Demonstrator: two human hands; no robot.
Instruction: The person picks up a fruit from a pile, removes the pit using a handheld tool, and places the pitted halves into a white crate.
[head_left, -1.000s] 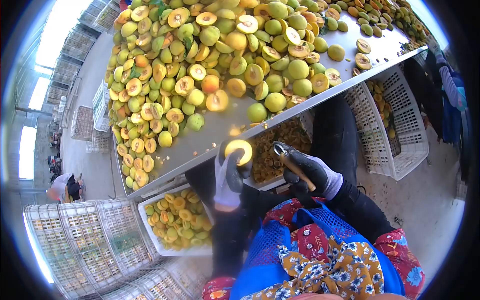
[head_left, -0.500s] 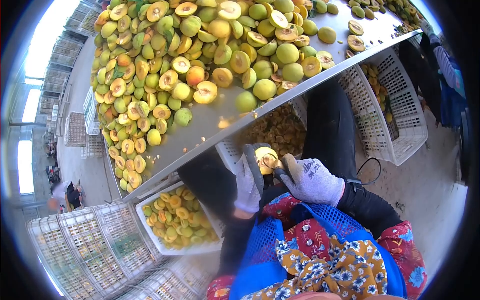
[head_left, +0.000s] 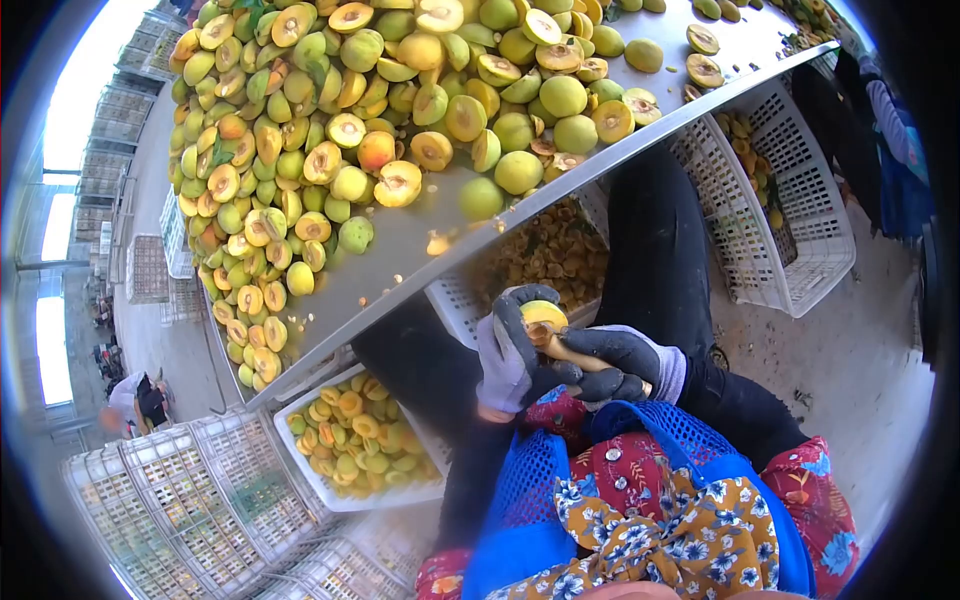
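My left hand (head_left: 508,345), in a grey and dark-coated glove, is closed around a yellow apricot half (head_left: 543,317), its cut face turned up and toward my right hand. My right hand (head_left: 618,362), gloved the same way, is wrapped round a tan wooden-looking handle (head_left: 580,357). The tip of this tool meets the cut face, and its exact shape there is hidden. Both hands are over my lap, just in front of the metal table (head_left: 400,240). On that table lies a big heap of green-yellow apricots (head_left: 330,130), many cut in half.
Under the table edge stands a crate of darker fruit pieces (head_left: 560,250). A white crate of apricot halves (head_left: 360,435) is at lower left, beside stacked crates (head_left: 190,490). Another white crate (head_left: 770,200) stands at right, near another person (head_left: 895,140).
My right hand has rolled over, so its fingers and the tan handle now show. The apricot half has tilted in my left hand. The whole view has shifted slightly.
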